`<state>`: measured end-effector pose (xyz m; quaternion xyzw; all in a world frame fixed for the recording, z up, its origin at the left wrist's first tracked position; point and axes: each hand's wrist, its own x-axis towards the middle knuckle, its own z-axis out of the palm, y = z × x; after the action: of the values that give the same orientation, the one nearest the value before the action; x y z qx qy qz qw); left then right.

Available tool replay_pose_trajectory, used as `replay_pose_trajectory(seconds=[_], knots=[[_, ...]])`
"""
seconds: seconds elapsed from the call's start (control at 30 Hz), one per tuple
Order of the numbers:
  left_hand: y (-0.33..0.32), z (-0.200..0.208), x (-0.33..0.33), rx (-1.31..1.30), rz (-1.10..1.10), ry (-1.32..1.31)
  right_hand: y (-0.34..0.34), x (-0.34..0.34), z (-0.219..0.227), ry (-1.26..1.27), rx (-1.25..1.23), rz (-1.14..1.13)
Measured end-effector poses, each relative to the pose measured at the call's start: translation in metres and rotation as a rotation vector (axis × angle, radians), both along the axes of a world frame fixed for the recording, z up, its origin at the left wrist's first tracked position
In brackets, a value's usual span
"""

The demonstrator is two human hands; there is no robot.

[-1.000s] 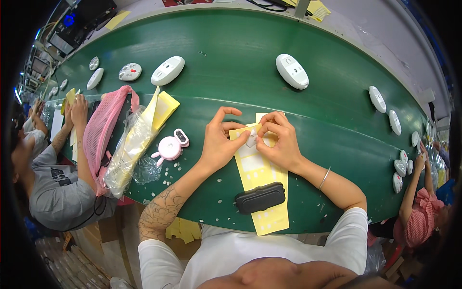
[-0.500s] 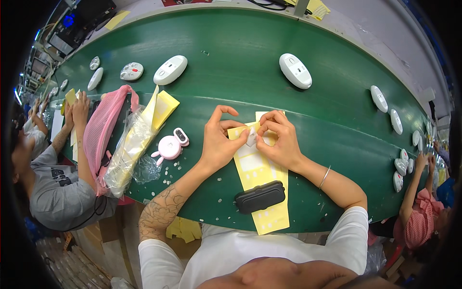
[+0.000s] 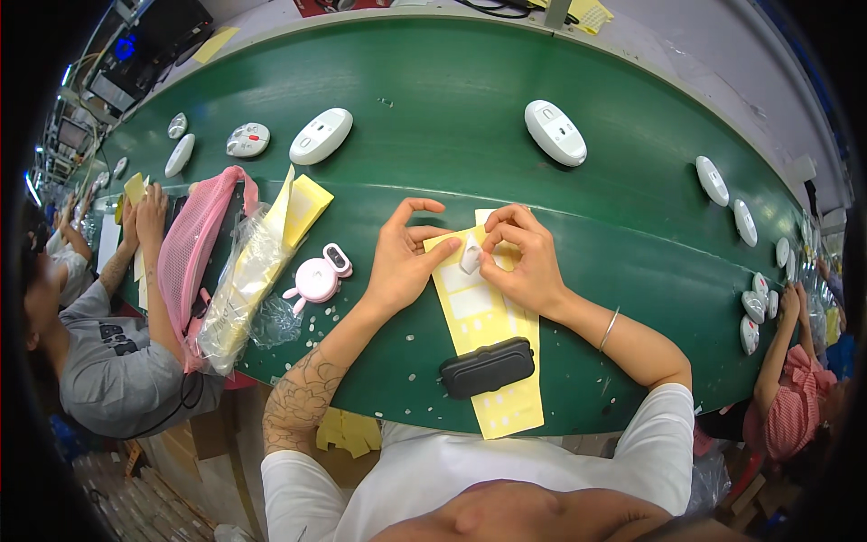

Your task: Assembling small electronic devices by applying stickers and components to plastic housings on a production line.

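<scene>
A yellow sticker sheet [image 3: 462, 336] with white labels lies in front of me on the green table. My left hand [image 3: 404, 259] holds its upper left corner, thumb on top and the index finger raised in a curve. My right hand [image 3: 526, 259] pinches a small white sticker [image 3: 470, 258] over the sheet's upper part. That sticker looks partly lifted and curled; the fingertips cover its right edge. A black case [image 3: 488, 369] rests across the lower part of the sheet.
Left of my hands lie a pink-white rabbit-shaped gadget [image 3: 317, 280], plastic-wrapped yellow sheets [image 3: 248, 280] and a pink mesh pouch [image 3: 194, 244]. White computer mice [image 3: 555, 133] stand along the green table [image 3: 433, 108]. Co-workers sit on both sides.
My left thumb has drawn back a little to the left, away from the right fingertips. More of the white sticker shows in my right hand's pinch.
</scene>
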<state>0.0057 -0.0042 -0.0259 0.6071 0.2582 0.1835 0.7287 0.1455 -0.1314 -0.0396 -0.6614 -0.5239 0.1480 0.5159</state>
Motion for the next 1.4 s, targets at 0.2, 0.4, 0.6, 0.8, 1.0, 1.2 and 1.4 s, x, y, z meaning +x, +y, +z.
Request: replay_pose_trajectory(seconds=[0.2, 0.4, 0.6, 0.8, 1.0, 1.2, 1.4], knots=[[-0.001, -0.002, -0.002, 0.020, -0.003, 0.018, -0.005, 0.007, 0.001, 0.064, 0.009, 0.047], [-0.003, -0.003, -0.002, 0.096, -0.002, 0.076, -0.028, 0.021, -0.004, 0.380, 0.122, 0.095], [-0.015, 0.017, -0.007, 0.603, 0.054, -0.050, -0.066, 0.013, 0.009, 0.461, 0.219, 0.116], [-0.028, 0.019, -0.012, -0.179, -0.131, -0.239, -0.076, -0.002, 0.018, 0.505, 0.204, 0.157], [-0.036, 0.022, -0.014, -0.313, -0.162, -0.278, -0.078, -0.010, 0.011, 0.536, 0.124, 0.154], [-0.036, 0.022, -0.015, -0.327, -0.160, -0.264, -0.078, -0.012, 0.006, 0.619, 0.101, 0.114], [-0.035, 0.025, -0.014, -0.345, -0.162, -0.235, -0.077, -0.008, 0.001, 0.636, 0.184, 0.077]])
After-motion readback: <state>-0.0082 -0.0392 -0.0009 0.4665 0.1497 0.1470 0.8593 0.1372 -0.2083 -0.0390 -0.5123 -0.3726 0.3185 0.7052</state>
